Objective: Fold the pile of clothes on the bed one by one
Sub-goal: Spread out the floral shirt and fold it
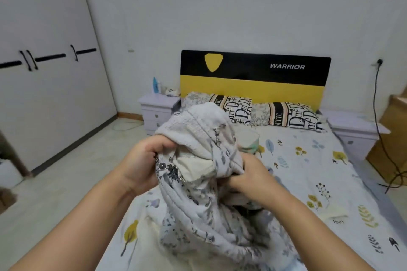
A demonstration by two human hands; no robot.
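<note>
Garment [198, 193] bunched, lifted over bed [308, 171], tail trailing on sheet; left hand [141, 167] grips waistband by snap, fingers curled round cloth; right hand [248, 178] pinches a fold opposite; likely best to find both waistband corners, shake out flat before folding; small folded piece [248, 141] beyond; pillows [295, 116] lettered, partly "NTIC"; headboard [255, 72] reads "WARRIOR".

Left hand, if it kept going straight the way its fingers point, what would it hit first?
The left hand points rightward into the garment it already grips, so it meets that cloth at once. Beyond the cloth, roughly in line, is the right hand, though depth is hard to judge.
</note>
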